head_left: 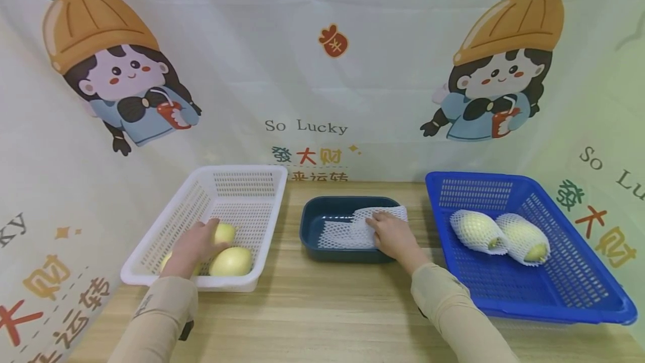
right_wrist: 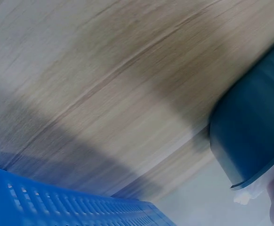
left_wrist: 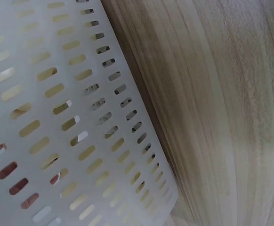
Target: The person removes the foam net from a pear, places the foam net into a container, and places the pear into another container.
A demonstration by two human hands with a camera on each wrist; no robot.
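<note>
Pinches white foam netting (head_left: 345, 235) with right hand (head_left: 395, 234), seemingly to steady it, in rounded dark-teal plastic tray (head_left: 347, 255), with left hand (head_left: 191, 246), unclear if gripping, among round yellow fruits (head_left: 230, 262) in white perforated plastic basket (head_left: 244, 182).

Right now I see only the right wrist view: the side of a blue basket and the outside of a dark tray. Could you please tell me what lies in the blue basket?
Observer: In the blue basket lie two pale yellow fruits, each wrapped in its own net sleeve.
Operator: Thank you. And where is the left hand?
Observer: It is inside the white basket, close to bare fruits.
Operator: Is there something inside the dark tray?
Observer: Yes, loose white net lies in it, partly hidden by the right hand.
</note>
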